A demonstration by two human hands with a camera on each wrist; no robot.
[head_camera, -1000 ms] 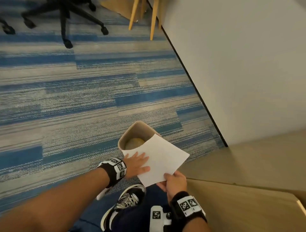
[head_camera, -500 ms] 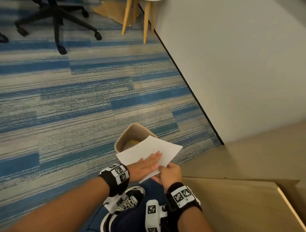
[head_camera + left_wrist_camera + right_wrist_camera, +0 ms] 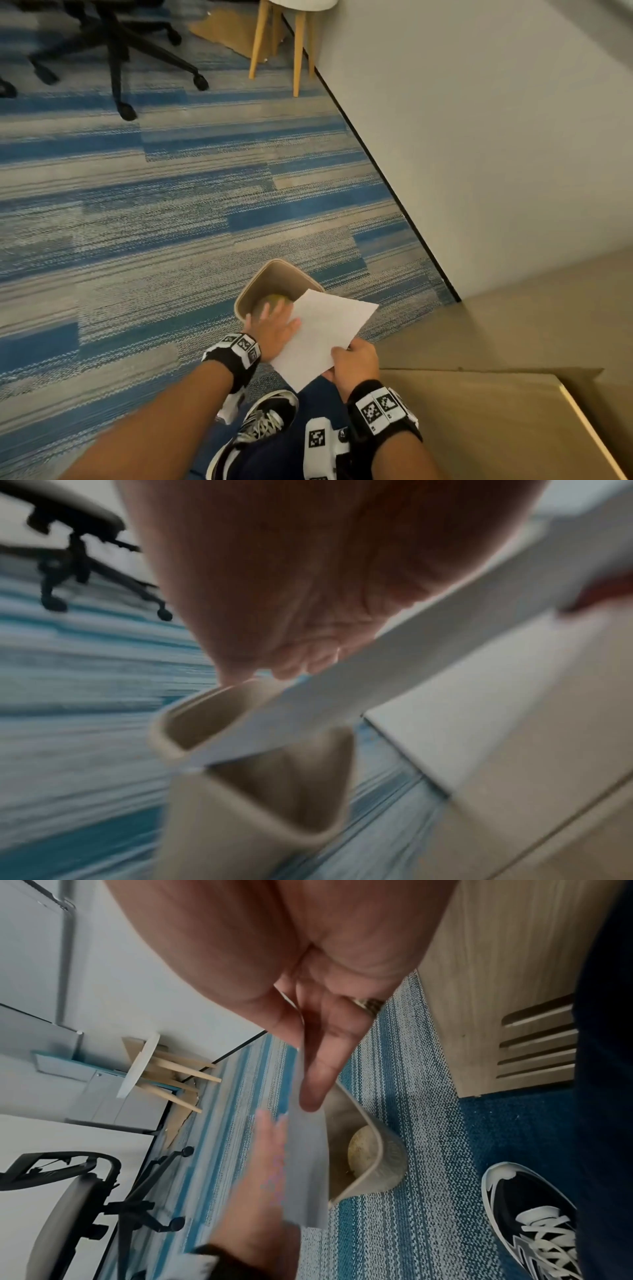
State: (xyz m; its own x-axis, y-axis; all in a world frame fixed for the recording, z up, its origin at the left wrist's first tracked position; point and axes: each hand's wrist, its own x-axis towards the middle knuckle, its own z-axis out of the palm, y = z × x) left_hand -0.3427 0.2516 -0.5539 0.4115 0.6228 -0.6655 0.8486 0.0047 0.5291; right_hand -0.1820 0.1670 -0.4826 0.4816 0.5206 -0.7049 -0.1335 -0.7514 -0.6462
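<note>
A white sheet of paper (image 3: pixel 325 334) is held tilted over a beige waste bin (image 3: pixel 263 277) standing on the carpet. My right hand (image 3: pixel 354 361) pinches the sheet's near corner, thumb on top, fingers underneath (image 3: pixel 318 1074). My left hand (image 3: pixel 274 325) lies flat with straight fingers along the sheet's left edge, above the bin's mouth. In the left wrist view the paper (image 3: pixel 394 669) slants across the bin (image 3: pixel 246 813), blurred. A pale round lump (image 3: pixel 363 1148) lies inside the bin (image 3: pixel 373 1153).
A wooden desk (image 3: pixel 496 428) fills the lower right, with a grey wall (image 3: pixel 479 137) behind it. A black office chair base (image 3: pixel 116 51) and a stool's wooden legs (image 3: pixel 298 51) stand far back on the blue striped carpet. My sneaker (image 3: pixel 263 425) is below the bin.
My left hand has slid back left off the middle of the sheet to its left edge over the bin. The sheet is tilted more steeply and spread out again.
</note>
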